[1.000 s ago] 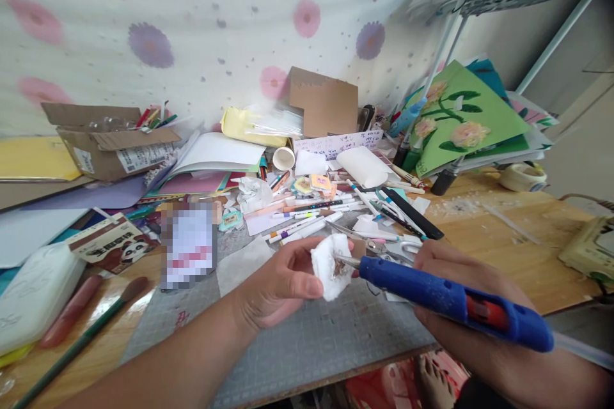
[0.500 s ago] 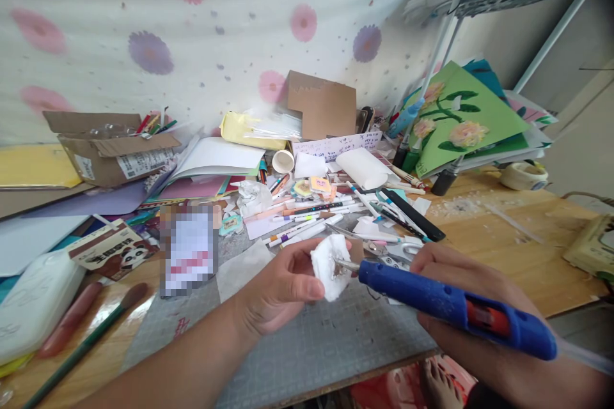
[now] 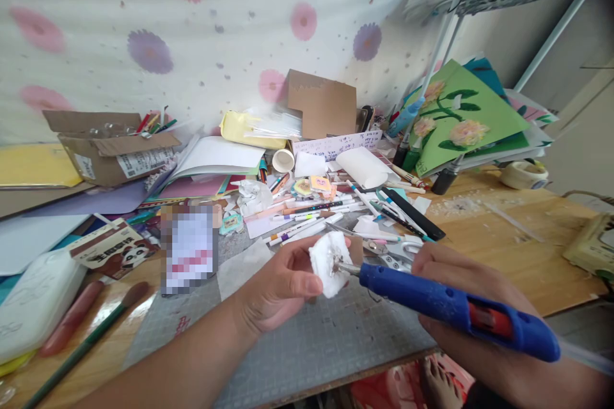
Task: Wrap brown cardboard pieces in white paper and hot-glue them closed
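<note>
1. Cluttered wooden table [image 3: 518, 255] against a flowery curtain; pens and paper scraps hide most of the back edge, and one card by the cutting mat [image 3: 307, 339] is blurred out.
2. Left hand [image 3: 281, 284] is pinched closed on a white cotton pad [image 3: 327, 262], above the mat near the front edge.
3. Right hand [image 3: 460, 284] is wrapped shut around a blue glue gun [image 3: 451, 310], partly hidden behind it. Its long axis runs left-right, nozzle pointing left and touching the pad.

Label on the box [image 3: 187, 249] near the mat's far left corner is pixelated, unreadable. Glue gun [image 3: 458, 311] hides most of the right hand [image 3: 460, 281]. Nozzle tip buried in the white wad [image 3: 328, 254]; contact point not visible. Machine [image 3: 592, 244] cut off at right edge.
</note>
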Tool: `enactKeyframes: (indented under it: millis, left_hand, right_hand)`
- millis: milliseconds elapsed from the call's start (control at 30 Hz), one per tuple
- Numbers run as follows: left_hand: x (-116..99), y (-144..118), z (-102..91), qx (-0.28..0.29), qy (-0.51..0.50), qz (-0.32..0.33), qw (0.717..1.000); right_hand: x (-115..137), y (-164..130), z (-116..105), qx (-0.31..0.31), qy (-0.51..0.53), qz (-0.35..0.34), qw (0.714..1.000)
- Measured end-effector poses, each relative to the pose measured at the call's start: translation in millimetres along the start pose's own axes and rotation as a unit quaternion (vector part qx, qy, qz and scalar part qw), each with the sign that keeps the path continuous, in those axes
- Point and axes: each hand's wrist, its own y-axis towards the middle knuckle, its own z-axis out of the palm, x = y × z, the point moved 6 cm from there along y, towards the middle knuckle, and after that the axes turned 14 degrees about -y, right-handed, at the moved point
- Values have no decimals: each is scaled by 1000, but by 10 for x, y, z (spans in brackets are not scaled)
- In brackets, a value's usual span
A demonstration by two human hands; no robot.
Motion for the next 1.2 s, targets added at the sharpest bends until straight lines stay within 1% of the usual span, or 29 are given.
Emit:
enactKeyframes:
  millis: [67, 100, 233, 300, 400, 467, 600, 800, 900, 933, 967, 1000, 1033, 1067, 1100, 1167, 1200]
  left_hand:
    - [-7, 1, 0, -1, -1, 4, 1000]
    - [-11, 1, 2, 1, 0, 7, 1000]
    - [-16, -5, 5, 9, -4, 9, 1000]
    - [-11, -8, -5, 6, -6, 4, 1000]
    - [-13, -11, -17, -3, 2, 0, 1000]
    - [-17, -13, -16, -6, 7, 1, 1000]
    - [-13, -13, -7, -7, 14, -2, 1000]
    - [-10, 10, 5, -10, 53, -9, 999]
    - [-8, 10, 0, -9, 59, -14, 998]
    - [-8, 7, -9, -10, 60, -14, 998]
    - [-10, 5, -20, -12, 62, -12, 998]
    - [-14, 2, -34, -14, 63, -9, 998]
    - [-23, 1, -52, -19, 67, -1, 998]
    - [-35, 1, -63, -19, 69, 10, 997]
    - [-41, 2, -77, -22, 65, 16, 998]
    - [-46, 2, -95, -26, 48, 21, 998]
    - [-45, 1, -99, -28, 41, 21, 999]
  right_hand:
    - [-26, -13, 56, 52, 4, 12, 999]
    - [-32, -18, 65, 63, 0, 10, 998]
    - [-21, -14, 25, 63, -39, -22, 997]
    - [-22, -14, -5, 58, -38, -26, 997]
    - [-41, -26, -54, 31, -25, -12, 999]
    - [-58, -39, -54, 27, -16, 6, 1000]
    - [-72, -46, -20, 37, -8, 41, 998]
    - [-50, -44, -33, 49, -29, 53, 997]
    - [-127, -62, -101, 17, -32, 59, 998]
    - [-214, -70, -135, -3, -29, 77, 997]
    - [-359, -85, -175, -28, -19, 122, 992]
    - [-553, -112, -220, -55, -6, 185, 981]
    - [-778, -156, -267, -85, 10, 257, 963]
    - [-1042, -239, -315, -120, 36, 357, 926]
    - [-1256, -296, -359, -137, 37, 408, 902]
    - [-1607, -378, -457, -162, 26, 456, 875]
    - [-1744, -413, -506, -172, 15, 467, 867]
